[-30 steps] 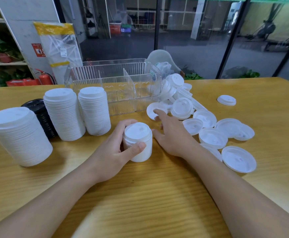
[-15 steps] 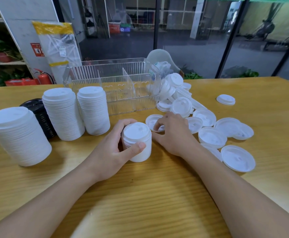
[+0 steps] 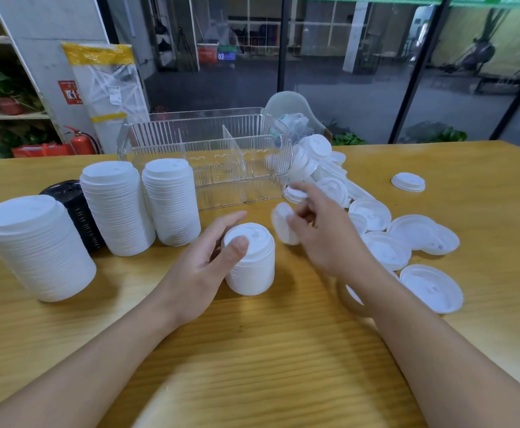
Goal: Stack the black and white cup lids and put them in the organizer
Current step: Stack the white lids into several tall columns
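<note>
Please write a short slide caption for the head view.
Right hand carries a white lid toward the short stack steadied by the left hand.

Four white lid stacks (image 3: 116, 208) are standing on the table, one black stack (image 3: 76, 208), one clear organizer (image 3: 209, 156), and two hands (image 3: 197, 273) are showing.
</note>
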Demonstrator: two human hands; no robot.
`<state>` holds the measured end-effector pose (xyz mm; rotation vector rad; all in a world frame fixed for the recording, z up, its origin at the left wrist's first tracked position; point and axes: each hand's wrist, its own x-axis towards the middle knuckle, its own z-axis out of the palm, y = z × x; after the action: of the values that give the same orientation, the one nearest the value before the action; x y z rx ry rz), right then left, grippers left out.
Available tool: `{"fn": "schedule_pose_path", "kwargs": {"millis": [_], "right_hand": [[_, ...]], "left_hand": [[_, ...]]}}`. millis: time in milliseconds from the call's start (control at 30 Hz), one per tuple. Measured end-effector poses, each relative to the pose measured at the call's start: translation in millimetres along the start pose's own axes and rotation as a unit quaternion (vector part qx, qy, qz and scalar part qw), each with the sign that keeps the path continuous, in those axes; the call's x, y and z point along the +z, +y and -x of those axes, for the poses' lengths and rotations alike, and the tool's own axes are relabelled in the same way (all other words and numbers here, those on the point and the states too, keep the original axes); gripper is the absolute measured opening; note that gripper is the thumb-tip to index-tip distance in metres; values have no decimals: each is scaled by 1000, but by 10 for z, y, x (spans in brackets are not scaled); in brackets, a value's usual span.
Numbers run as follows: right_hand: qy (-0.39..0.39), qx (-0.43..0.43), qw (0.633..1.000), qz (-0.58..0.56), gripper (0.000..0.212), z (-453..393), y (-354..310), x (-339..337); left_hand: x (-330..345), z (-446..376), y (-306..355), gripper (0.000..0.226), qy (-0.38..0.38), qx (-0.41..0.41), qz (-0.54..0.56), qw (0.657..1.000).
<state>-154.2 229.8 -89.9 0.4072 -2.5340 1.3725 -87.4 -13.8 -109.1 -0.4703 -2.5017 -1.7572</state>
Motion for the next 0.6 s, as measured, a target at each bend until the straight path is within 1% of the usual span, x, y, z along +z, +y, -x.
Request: {"fn": "schedule_pose_path", "kwargs": {"millis": [67,133,167,267,367,467,600], "right_hand": [[15,-10,992,-122,52,2,-86,-82],[-3,-21,975,-222,56,15,-177,-119],[-21,-24,967,-251,60,32,-215,-125],[-76,-29,956,-283,70,91,-299,-92],[-92,-13,952,-293,75,106,-308,-41],[-87,-1,953,-291,73,100,-298,-41],[-86,-9,945,-315,60,107,-309,-70]], "left_hand": [[-15,-11,7,79,2,-4,28,1000],[-14,-21,26,75,6,-4,53,999],[-9,-20,42,72,7,-2,63,998],[6,-4,69,70,5,13,55,998],[15,7,77,65,-4,28,37,999],[12,1,73,63,-6,30,40,999],[0,5,81,71,-10,39,39,998]]}}
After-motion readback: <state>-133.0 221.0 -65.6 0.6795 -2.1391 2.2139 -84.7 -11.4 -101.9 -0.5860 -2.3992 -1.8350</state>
